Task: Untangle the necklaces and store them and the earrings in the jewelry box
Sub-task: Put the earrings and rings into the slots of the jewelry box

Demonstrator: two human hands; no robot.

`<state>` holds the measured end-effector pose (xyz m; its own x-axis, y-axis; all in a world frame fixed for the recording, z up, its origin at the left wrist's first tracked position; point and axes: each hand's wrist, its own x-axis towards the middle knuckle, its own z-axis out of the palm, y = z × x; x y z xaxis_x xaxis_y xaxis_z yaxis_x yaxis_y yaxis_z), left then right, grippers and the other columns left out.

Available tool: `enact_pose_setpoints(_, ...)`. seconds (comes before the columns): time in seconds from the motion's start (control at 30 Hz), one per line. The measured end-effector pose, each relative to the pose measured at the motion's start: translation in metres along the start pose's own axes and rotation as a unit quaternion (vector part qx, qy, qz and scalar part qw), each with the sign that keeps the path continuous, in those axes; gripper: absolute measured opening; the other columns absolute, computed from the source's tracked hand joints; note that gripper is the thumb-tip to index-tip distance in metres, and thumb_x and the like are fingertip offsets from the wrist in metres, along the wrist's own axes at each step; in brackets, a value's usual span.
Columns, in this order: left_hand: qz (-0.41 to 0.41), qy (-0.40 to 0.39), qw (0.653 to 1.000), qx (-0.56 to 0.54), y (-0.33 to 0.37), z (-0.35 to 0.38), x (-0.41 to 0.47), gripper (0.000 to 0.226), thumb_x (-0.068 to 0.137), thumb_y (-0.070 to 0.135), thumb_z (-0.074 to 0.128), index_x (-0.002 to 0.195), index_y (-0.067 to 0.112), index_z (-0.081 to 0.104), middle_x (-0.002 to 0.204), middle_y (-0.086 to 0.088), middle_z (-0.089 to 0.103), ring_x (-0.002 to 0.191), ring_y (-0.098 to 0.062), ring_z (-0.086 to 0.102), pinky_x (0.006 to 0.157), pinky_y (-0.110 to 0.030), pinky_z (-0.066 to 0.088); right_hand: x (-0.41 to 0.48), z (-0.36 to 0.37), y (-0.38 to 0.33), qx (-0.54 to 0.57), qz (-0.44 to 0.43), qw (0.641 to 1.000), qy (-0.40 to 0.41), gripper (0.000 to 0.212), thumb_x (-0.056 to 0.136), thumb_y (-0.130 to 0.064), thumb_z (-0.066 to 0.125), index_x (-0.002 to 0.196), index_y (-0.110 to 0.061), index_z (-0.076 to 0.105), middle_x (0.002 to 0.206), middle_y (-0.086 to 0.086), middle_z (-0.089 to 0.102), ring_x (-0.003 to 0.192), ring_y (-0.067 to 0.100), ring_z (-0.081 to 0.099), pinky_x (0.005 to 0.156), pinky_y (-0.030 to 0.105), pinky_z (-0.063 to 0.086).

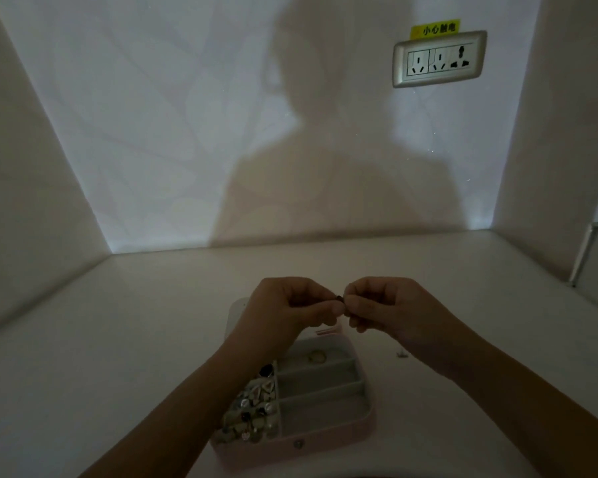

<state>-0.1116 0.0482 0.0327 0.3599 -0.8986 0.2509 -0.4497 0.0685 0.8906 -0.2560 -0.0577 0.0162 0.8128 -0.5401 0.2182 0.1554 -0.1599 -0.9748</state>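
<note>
Fingertips of your left hand [287,308] and right hand [390,305] pinch one small dark piece [340,298] above the open jewelry box [328,443]; one ring [316,357] lies in its far compartment; earrings [252,408] crowd its left side.

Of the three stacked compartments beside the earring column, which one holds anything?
The farthest compartment holds a small gold hoop; the middle one and nearest one show only grey lining.

pink jewelry box [328,439], grey velvety lining; smooth matt white table [118,339].
</note>
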Motion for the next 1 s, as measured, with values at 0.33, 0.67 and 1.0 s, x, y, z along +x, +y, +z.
enact_pose_setpoints(0.33,-0.006,0.035,0.999,-0.002,0.006,-0.008,-0.019,0.005,0.074,0.017,0.074,0.078,0.014,0.072,0.071,-0.003,0.073,0.068,-0.016,0.070,0.066,-0.019,0.054,-0.003,0.015,0.008,-0.060,-0.051,0.997,-0.025,0.009,0.088,-0.003,0.058,0.085,-0.009,0.064,0.066,-0.004,0.063,0.063,0.008,0.059,0.061,0.018,0.048)
enact_pose_setpoints(0.67,-0.147,0.015,0.978,0.148,0.002,-0.050,-0.060,0.006,0.075,0.025,0.072,0.070,0.022,0.070,0.092,0.005,0.067,0.087,-0.007,0.060,0.065,-0.015,0.038,-0.002,0.023,0.032,-0.365,-0.131,0.922,-0.009,0.013,0.094,-0.033,0.051,0.106,-0.039,0.050,0.101,-0.024,0.054,0.099,-0.009,0.047,0.077,0.007,0.035)
enact_pose_setpoints(1.0,-0.201,-0.051,0.965,0.161,-0.009,-0.077,-0.099,0.005,0.065,0.030,0.078,0.065,0.028,0.074,0.099,0.013,0.064,0.095,-0.005,0.057,0.083,-0.026,0.043,0.000,0.023,0.039,-0.433,-0.153,0.888,-0.023,0.026,0.089,-0.016,0.042,0.104,-0.017,0.063,0.100,-0.004,0.060,0.092,0.010,0.053,0.078,0.010,0.037)
